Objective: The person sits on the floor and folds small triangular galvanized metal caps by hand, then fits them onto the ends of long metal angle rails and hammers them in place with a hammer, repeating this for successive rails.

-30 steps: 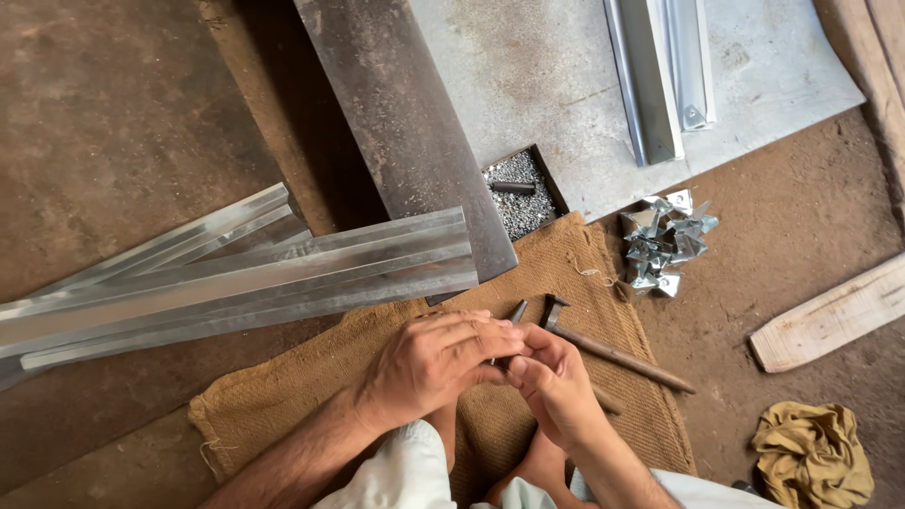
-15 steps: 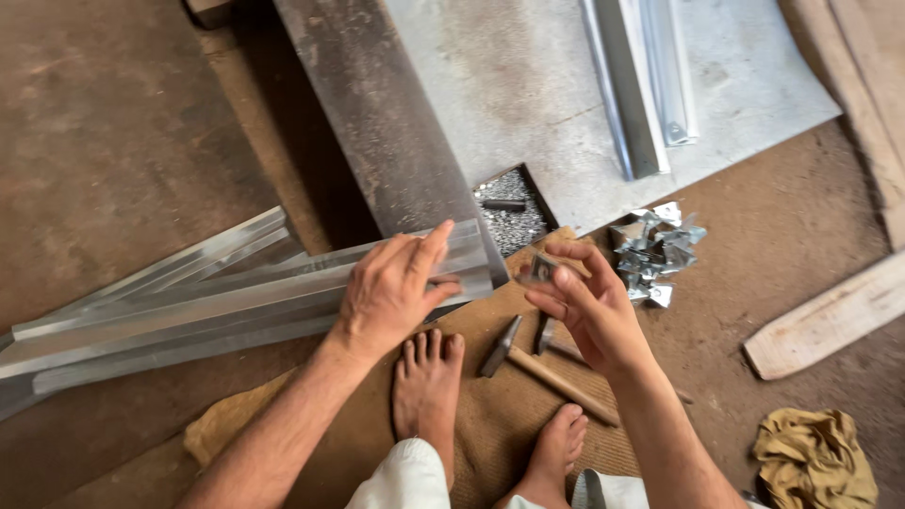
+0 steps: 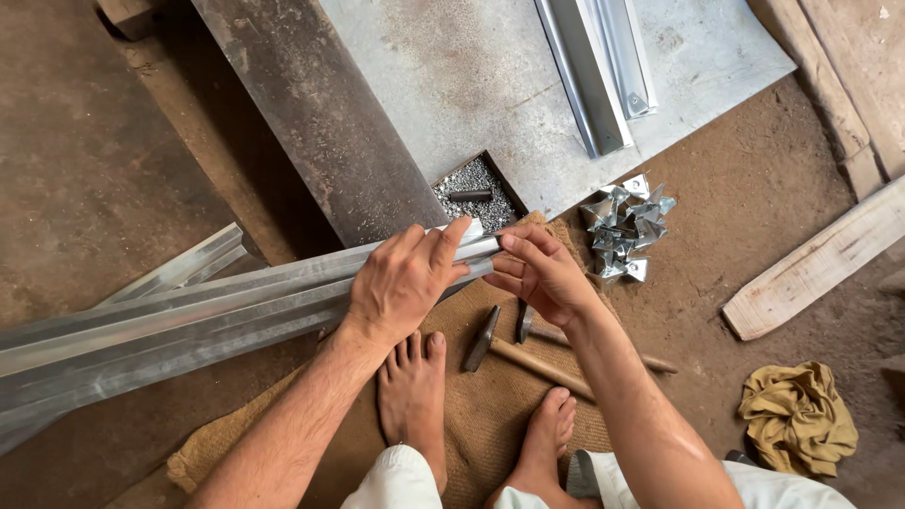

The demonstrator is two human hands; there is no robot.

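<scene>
The long metal channels [image 3: 160,325] lay across the floor from the left, their near ends over the burlap mat [image 3: 490,396]. Your left hand [image 3: 401,283] was closed over the top channel near its end. Your right hand [image 3: 537,273] pinched that end with the fingertips. It seemed you were seating the end; the next move called for a steady hold, with the hammers [image 3: 528,353] just below.

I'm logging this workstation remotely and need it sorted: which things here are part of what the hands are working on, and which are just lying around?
In hand:
left hand gripping the long metal channels
right hand pinching the channel end

Lying about:
two hammers on the burlap mat
tray of small rivets
pile of metal corner pieces
yellow rag
wooden plank
</scene>
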